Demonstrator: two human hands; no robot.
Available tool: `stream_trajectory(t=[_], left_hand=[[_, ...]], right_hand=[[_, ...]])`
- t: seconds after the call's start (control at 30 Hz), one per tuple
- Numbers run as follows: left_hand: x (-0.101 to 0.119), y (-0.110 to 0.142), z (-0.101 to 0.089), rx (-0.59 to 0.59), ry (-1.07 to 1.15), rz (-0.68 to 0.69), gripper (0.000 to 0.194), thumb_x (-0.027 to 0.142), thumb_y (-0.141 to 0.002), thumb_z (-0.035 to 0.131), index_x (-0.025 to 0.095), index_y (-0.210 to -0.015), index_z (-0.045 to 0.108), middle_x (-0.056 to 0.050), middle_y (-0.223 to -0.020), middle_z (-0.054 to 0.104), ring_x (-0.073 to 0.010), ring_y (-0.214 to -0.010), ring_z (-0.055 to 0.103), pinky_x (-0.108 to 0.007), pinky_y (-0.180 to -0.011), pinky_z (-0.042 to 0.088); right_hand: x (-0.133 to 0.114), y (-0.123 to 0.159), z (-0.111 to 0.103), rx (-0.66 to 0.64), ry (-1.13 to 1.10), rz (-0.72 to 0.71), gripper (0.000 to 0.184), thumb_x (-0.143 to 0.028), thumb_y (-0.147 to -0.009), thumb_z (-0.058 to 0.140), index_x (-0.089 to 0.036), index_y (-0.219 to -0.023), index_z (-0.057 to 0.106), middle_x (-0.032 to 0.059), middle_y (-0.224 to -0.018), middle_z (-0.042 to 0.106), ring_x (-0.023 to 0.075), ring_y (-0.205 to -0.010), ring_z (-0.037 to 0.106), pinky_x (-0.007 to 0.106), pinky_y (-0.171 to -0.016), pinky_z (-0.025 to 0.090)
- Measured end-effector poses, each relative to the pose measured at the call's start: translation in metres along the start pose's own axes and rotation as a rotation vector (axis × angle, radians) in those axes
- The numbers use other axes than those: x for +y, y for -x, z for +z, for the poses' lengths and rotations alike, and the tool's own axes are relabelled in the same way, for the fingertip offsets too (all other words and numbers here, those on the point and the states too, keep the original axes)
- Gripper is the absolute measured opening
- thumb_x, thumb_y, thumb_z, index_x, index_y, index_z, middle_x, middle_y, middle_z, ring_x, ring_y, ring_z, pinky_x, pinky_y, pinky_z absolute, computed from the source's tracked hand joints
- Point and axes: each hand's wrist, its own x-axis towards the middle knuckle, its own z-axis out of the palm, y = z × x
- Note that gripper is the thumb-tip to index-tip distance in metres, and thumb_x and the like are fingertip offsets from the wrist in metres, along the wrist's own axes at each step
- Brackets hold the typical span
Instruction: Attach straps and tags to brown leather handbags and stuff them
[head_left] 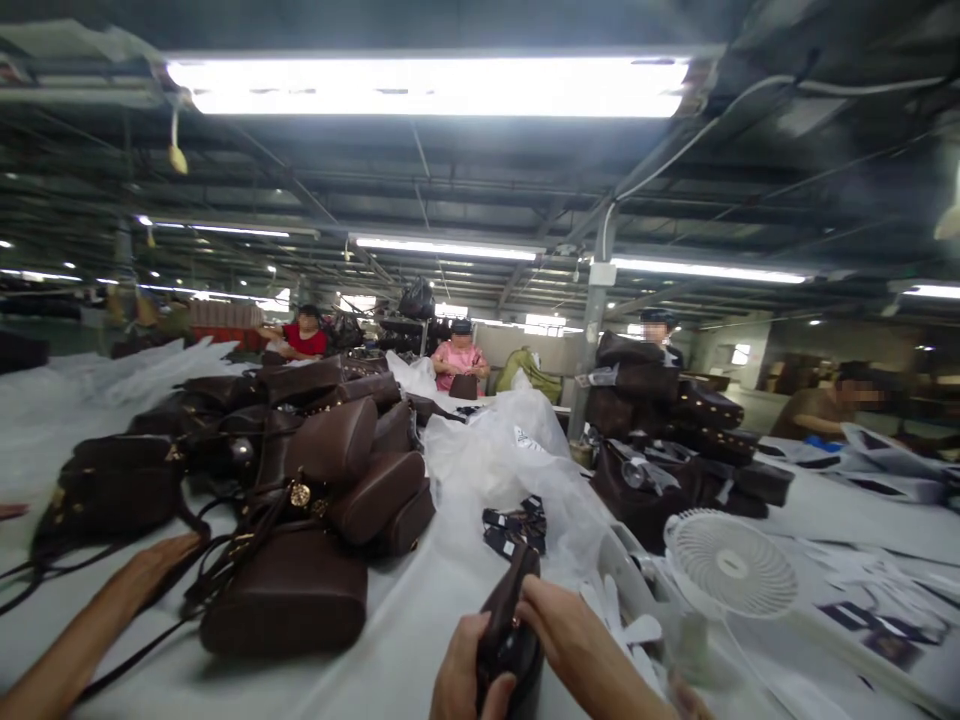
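Note:
A dark brown bag (517, 655) is held upright close to me at the bottom middle. My left hand (461, 665) grips its left side, thumb across the front. My right hand (562, 630) is closed at the bag's upper right edge, fingertips pinched against it near a small shiny metal piece; what exactly they pinch is hidden. Just beyond the bag lie several black tags (517, 525) with small white labels. Left of my hands, a brown bag (289, 590) rests at the front of a heap of similar bags (330, 440) with straps and gold-coloured fittings.
A co-worker's arm (112, 620) reaches in from the left to a strap. Clear plastic sheeting (495, 440) lies in the middle. To the right are a white fan (731, 565), stacked brown bags (645, 480) and white strips (870, 570). Several people work farther back.

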Motion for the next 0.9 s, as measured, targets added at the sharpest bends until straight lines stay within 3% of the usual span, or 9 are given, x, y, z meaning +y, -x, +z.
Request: stream_trajectory(t=[0.13, 0.23, 0.4, 0.57, 0.7, 0.9], left_hand=[[0.020, 0.002, -0.005, -0.057, -0.067, -0.065, 0.030, 0.035, -0.089, 0.051, 0.020, -0.115, 0.053, -0.010, -0.107, 0.064, -0.0251, -0.098, 0.062, -0.039, -0.086, 0.049], [0.026, 0.001, -0.004, 0.003, -0.104, -0.107, 0.031, 0.029, -0.083, 0.058, 0.020, -0.112, 0.050, -0.008, -0.102, 0.064, -0.0231, -0.094, 0.061, -0.038, -0.085, 0.049], [0.027, 0.002, -0.001, 0.048, -0.073, -0.196, 0.031, 0.030, -0.081, 0.063, 0.021, -0.107, 0.048, -0.003, -0.093, 0.064, -0.0181, -0.083, 0.061, -0.032, -0.076, 0.049], [0.027, 0.000, 0.004, 0.038, -0.004, -0.253, 0.039, 0.031, -0.077, 0.069, 0.020, -0.110, 0.050, -0.004, -0.102, 0.066, -0.0198, -0.092, 0.063, -0.033, -0.083, 0.049], [0.025, -0.001, 0.005, 0.075, -0.017, -0.222, 0.028, 0.019, -0.078, 0.059, 0.019, -0.106, 0.054, -0.004, -0.097, 0.067, -0.0202, -0.090, 0.063, -0.033, -0.081, 0.049], [0.030, -0.002, -0.003, -0.101, 0.016, -0.165, 0.021, 0.017, -0.079, 0.054, 0.018, -0.100, 0.056, -0.004, -0.092, 0.066, -0.0200, -0.086, 0.062, -0.032, -0.078, 0.048]], right_hand=[[-0.002, -0.006, -0.012, -0.271, -0.463, 0.235, 0.026, -0.035, -0.090, 0.043, -0.022, -0.068, 0.046, -0.0062, -0.051, 0.049, 0.0086, -0.039, 0.042, 0.019, -0.038, 0.030], [-0.013, -0.005, -0.010, -0.359, -0.660, 0.328, 0.030, -0.042, -0.086, 0.049, -0.021, -0.066, 0.045, -0.0079, -0.048, 0.048, 0.0057, -0.034, 0.037, 0.017, -0.035, 0.024], [-0.034, 0.004, -0.007, -0.358, -0.646, 0.172, 0.030, -0.040, -0.087, 0.047, -0.020, -0.065, 0.047, -0.0068, -0.050, 0.051, 0.0056, -0.037, 0.040, 0.018, -0.038, 0.029], [-0.027, 0.006, -0.006, -0.359, -0.739, 0.244, 0.033, -0.047, -0.084, 0.049, -0.020, -0.065, 0.046, -0.0075, -0.049, 0.049, 0.0056, -0.035, 0.036, 0.019, -0.037, 0.027], [-0.033, 0.011, 0.001, -0.334, -0.772, 0.257, 0.032, -0.047, -0.085, 0.049, -0.020, -0.068, 0.048, -0.0075, -0.049, 0.050, 0.0058, -0.034, 0.037, 0.019, -0.036, 0.026], [-0.042, 0.018, -0.008, -0.398, -0.696, 0.182, 0.029, -0.038, -0.088, 0.046, -0.021, -0.065, 0.048, -0.0077, -0.047, 0.049, 0.0070, -0.032, 0.040, 0.019, -0.035, 0.029]])
